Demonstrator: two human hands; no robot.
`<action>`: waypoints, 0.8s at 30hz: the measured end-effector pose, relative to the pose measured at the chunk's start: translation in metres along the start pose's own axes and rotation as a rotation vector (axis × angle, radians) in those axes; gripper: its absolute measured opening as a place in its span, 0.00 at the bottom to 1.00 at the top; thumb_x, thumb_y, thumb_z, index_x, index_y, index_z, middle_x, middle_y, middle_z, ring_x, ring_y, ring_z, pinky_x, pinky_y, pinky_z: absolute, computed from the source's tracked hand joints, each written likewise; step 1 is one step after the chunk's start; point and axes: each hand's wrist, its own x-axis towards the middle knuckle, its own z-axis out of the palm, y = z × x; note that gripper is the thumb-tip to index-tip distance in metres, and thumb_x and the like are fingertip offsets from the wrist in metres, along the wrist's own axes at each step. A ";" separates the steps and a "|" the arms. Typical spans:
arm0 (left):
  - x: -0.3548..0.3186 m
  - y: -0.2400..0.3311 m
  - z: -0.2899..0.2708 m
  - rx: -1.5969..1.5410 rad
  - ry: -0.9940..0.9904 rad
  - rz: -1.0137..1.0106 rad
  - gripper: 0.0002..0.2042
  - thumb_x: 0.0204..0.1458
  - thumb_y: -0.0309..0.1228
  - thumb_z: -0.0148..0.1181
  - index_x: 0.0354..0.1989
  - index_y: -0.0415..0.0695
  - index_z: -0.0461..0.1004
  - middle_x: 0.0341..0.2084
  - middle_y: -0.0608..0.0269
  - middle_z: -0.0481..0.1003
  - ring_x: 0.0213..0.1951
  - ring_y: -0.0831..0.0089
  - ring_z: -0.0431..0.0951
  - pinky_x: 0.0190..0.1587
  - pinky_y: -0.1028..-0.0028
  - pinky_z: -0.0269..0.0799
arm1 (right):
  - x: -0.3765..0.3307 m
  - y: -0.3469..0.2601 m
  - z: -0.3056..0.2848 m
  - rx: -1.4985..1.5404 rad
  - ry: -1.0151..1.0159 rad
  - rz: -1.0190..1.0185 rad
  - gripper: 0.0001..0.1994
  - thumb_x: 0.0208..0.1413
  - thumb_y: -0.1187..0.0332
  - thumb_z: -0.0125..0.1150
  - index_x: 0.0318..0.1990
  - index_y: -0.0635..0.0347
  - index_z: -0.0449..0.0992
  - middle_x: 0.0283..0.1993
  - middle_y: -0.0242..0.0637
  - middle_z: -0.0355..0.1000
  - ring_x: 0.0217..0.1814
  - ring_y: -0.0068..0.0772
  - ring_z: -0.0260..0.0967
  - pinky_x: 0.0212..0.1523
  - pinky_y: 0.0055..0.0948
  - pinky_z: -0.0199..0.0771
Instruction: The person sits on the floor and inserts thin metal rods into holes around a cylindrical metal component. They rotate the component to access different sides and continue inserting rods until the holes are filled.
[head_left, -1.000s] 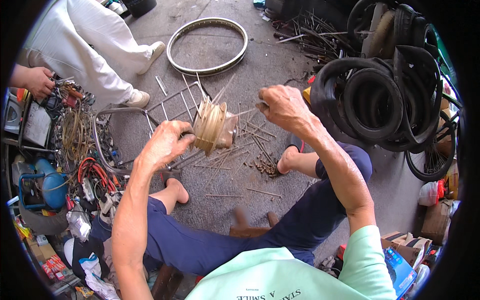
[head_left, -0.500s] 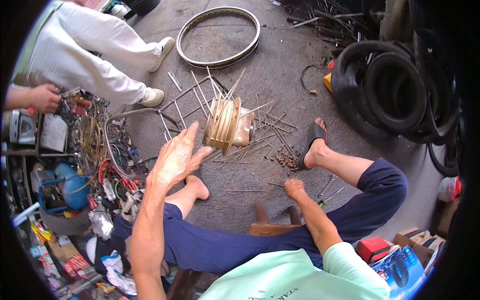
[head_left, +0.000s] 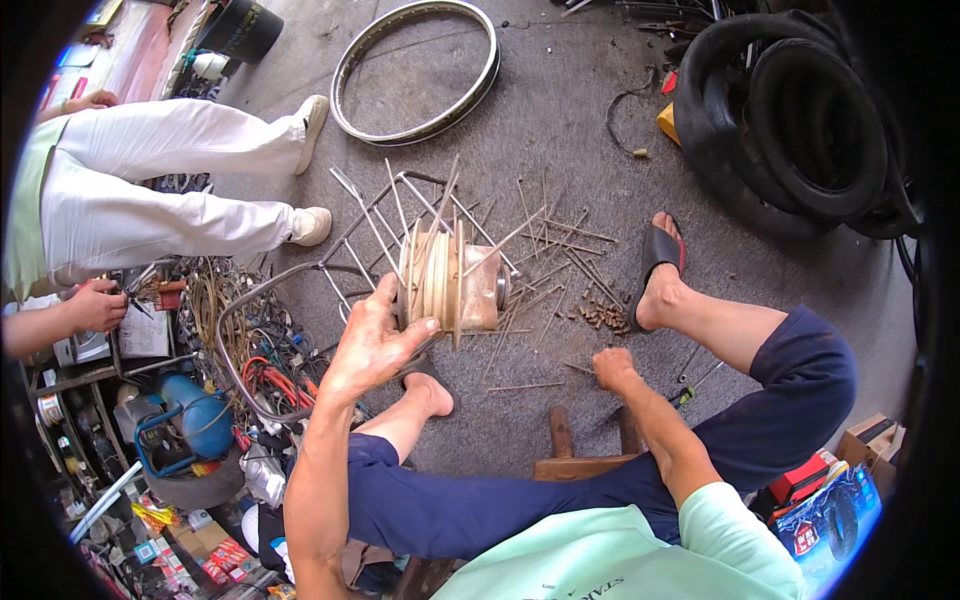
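Observation:
A gold-coloured wheel hub (head_left: 436,275), with several thin metal spokes standing out of it, sits tilted in front of me. My left hand (head_left: 375,345) is at the hub's near left side, thumb and fingers apart; the thumb overlaps the hub's lower edge. Whether it bears any of the hub's weight I cannot tell. Farther right and low over the floor, my right hand (head_left: 613,368) is closed round a thin spoke (head_left: 578,367), whose end sticks out to the left. Loose spokes (head_left: 583,268) lie scattered right of the hub, beside a small heap of spoke nipples (head_left: 603,312).
A bare wheel rim (head_left: 345,108) lies at the far side. Behind the hub is a metal tube frame (head_left: 225,335). Black tyres (head_left: 700,130) are piled at right. A wooden stool (head_left: 575,467), a green-handled screwdriver (head_left: 686,396) and a person in white trousers (head_left: 170,220) are nearby.
My left hand has come closer in against the hub, and the hub's spokes point differently. My right hand keeps the spoke. The whole view has shifted, and the other person's second hand now shows.

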 end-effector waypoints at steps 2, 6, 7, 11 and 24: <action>0.005 -0.001 0.002 -0.163 0.002 0.008 0.27 0.52 0.23 0.65 0.59 0.31 0.62 0.43 0.53 0.77 0.39 0.75 0.78 0.38 0.74 0.77 | 0.005 0.001 -0.013 0.164 -0.075 0.100 0.13 0.45 0.66 0.67 0.40 0.56 0.83 0.46 0.45 0.79 0.51 0.43 0.77 0.50 0.39 0.78; 0.015 -0.013 -0.016 -0.272 -0.018 -0.058 0.34 0.51 0.25 0.68 0.63 0.28 0.57 0.51 0.51 0.73 0.50 0.70 0.76 0.54 0.71 0.73 | 0.001 -0.006 -0.065 0.354 -0.096 0.103 0.18 0.40 0.63 0.70 0.39 0.63 0.81 0.46 0.51 0.78 0.52 0.49 0.76 0.51 0.43 0.77; 0.017 -0.012 -0.019 -0.311 -0.019 -0.098 0.36 0.50 0.26 0.69 0.65 0.27 0.55 0.52 0.50 0.73 0.51 0.69 0.75 0.55 0.70 0.72 | -0.001 -0.005 -0.077 0.381 -0.097 0.095 0.18 0.40 0.63 0.69 0.40 0.64 0.81 0.47 0.52 0.77 0.52 0.49 0.76 0.51 0.42 0.77; 0.025 -0.018 -0.035 -0.336 -0.063 -0.011 0.41 0.48 0.32 0.71 0.65 0.25 0.54 0.55 0.42 0.70 0.55 0.63 0.72 0.57 0.68 0.69 | -0.016 -0.003 -0.121 0.506 0.020 0.096 0.15 0.39 0.64 0.66 0.33 0.68 0.81 0.38 0.54 0.78 0.43 0.49 0.79 0.45 0.40 0.79; 0.036 -0.024 -0.043 -0.329 0.024 0.051 0.35 0.57 0.42 0.62 0.69 0.37 0.56 0.60 0.56 0.68 0.60 0.69 0.67 0.63 0.71 0.61 | -0.132 -0.056 -0.211 1.169 0.716 -0.100 0.13 0.46 0.63 0.59 0.30 0.67 0.75 0.23 0.45 0.73 0.25 0.39 0.72 0.32 0.35 0.72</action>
